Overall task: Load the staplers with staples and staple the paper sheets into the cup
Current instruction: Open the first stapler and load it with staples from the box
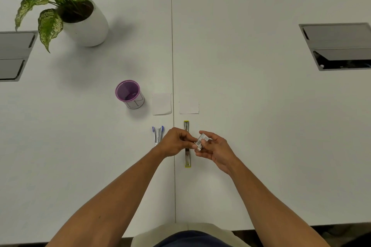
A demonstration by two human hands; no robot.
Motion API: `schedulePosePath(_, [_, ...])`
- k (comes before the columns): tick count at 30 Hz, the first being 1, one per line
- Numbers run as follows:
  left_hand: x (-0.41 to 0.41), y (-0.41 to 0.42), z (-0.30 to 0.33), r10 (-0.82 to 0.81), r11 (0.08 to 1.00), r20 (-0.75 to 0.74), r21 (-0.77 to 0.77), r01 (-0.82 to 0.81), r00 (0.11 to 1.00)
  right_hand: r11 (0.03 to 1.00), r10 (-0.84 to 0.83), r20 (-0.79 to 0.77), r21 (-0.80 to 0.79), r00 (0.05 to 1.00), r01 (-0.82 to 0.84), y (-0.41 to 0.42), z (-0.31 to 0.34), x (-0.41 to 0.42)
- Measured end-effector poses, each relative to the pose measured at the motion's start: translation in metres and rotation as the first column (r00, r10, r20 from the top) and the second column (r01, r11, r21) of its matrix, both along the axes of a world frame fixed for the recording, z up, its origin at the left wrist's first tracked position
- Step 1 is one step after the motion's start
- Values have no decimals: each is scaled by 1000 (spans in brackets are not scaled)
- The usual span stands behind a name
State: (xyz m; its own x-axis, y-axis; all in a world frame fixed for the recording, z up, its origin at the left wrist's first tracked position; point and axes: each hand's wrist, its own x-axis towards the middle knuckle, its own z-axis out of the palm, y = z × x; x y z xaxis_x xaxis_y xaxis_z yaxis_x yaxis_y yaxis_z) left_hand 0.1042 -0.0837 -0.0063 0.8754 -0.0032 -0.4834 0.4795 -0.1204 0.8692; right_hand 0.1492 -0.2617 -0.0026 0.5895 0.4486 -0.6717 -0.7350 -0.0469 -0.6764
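Right hand point(215, 149) pinches staple box point(202, 141), left hand point(176, 142) fingertips closed on its end — next, draw strip for yellow stapler point(187, 158), 1 of 2 lying open

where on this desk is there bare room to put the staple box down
Free: the wide stretch right of the yellow stapler, toward the cable hatch, and the near edge left of the blue stapler. Crowded: the middle, with the cup, two paper sheets, and both hands on the staple box.
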Motion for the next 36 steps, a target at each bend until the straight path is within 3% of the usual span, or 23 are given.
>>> schedulePosePath(7, [-2, -3, -15, 35, 998, 37, 45, -36, 999, 997, 62, -18, -41, 998, -63, -2, -8, 7])
schedulePosePath(11, [-2, -10, -22, 81, 993, 96, 73, -88, 992, 989, 98, 65, -113, 993, -90, -2, -13, 22])
schedulePosePath(17, [-8, -1, -26, 207, 890, 245, 356, -286, 947, 938, -7, 222, -336, 975, 84, -10, -33, 62])
schedulePosePath(21, [-19, 17, -41, 22, 785, 141, 611, -105, 990, 882, 23, 334, -450, 942, 138, -16, -44, 100])
schedulePosePath(26, [-25, 21, -53, -224, 601, 44, 793, 103, 974, 821, 103, 435, -545, 894, 171, -3, -47, 136])
schedulePosePath(30, [-23, 17, -60, -308, 523, -14, 833, 181, 951, 799, 117, 451, -572, 885, 185, 8, -51, 152])
schedulePosePath(36, [-19, 17, -64, -325, 511, 7, 843, 170, 946, 693, 212, 475, -690, 854, 212, 12, -60, 160])
